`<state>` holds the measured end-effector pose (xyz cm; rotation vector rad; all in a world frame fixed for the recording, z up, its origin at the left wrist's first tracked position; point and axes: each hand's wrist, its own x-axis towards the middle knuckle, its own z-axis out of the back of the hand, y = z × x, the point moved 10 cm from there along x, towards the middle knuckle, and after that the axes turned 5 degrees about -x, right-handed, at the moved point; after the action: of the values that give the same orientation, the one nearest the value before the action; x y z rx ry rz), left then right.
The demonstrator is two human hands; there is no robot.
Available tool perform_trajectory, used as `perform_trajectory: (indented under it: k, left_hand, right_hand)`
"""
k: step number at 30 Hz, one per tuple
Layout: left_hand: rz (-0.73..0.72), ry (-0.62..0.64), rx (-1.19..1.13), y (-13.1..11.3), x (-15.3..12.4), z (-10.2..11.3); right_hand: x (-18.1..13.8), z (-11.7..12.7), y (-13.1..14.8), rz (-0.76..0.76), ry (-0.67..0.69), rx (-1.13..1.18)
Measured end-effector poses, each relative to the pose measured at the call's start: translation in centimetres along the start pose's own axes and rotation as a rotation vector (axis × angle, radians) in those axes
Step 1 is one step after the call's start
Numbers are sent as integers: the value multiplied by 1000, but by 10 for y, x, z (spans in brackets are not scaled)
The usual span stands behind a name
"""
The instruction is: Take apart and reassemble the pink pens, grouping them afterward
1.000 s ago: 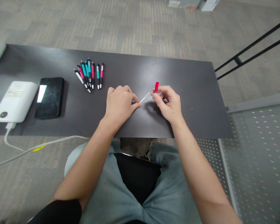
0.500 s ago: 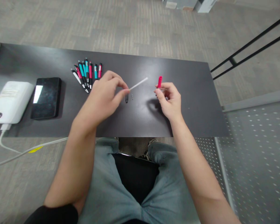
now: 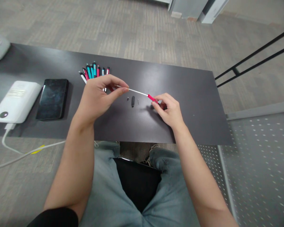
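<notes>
Between thumb and fingertips, my left hand pinches a thin white pen refill. The refill's right end meets the open end of a red pen barrel; whether it is inside the barrel I cannot tell. My right hand is closed around the barrel, which is tilted toward the left hand. Below the refill, on the table, lie a black pen grip piece, a small spring and a tiny dark part.
Several pens lie behind my left hand. Farther left are a black phone-like device and a white power bank with a cable. The dark table has a perforated metal panel at its right.
The refill's free end has come down to the barrel's opening. My right hand has turned the barrel from upright to leaning left. The camera view has shifted slightly.
</notes>
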<state>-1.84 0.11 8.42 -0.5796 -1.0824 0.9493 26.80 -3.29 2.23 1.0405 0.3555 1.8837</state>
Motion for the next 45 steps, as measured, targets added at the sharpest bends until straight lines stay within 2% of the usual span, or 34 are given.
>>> perform_trajectory:
  k: [6, 10, 15, 23, 30, 34, 37, 40, 43, 45]
  left_hand:
    - [-19, 81, 66, -7, 1, -13]
    - [-33, 143, 81, -13, -2, -32]
    - [-51, 213, 64, -20, -5, -53]
    - [-86, 233, 115, -28, -6, -54]
    - [-82, 253, 34, -30, -7, -58]
    - [-10, 249, -23, -28, -8, -55]
    - [7, 232, -57, -21, -8, -53]
    - [1, 269, 126, -6, -11, -60]
    - [35, 317, 337, 9, -16, -73]
    - [63, 304, 423, 14, -18, -77]
  right_hand:
    - [0, -5, 2, 12, 63, -31]
    - [0, -8, 6, 24, 97, -48]
    - [0, -7, 13, 68, 73, -31]
    - [-1, -5, 18, 108, 67, -55]
    - [-4, -9, 23, 178, 99, -122]
    - [-3, -9, 20, 129, 111, -87]
    - [-1, -3, 13, 65, 41, -17]
    - [-2, 4, 3, 3, -49, 46]
    - [-3, 5, -7, -59, -70, 108]
    - [-3, 5, -11, -85, -71, 134]
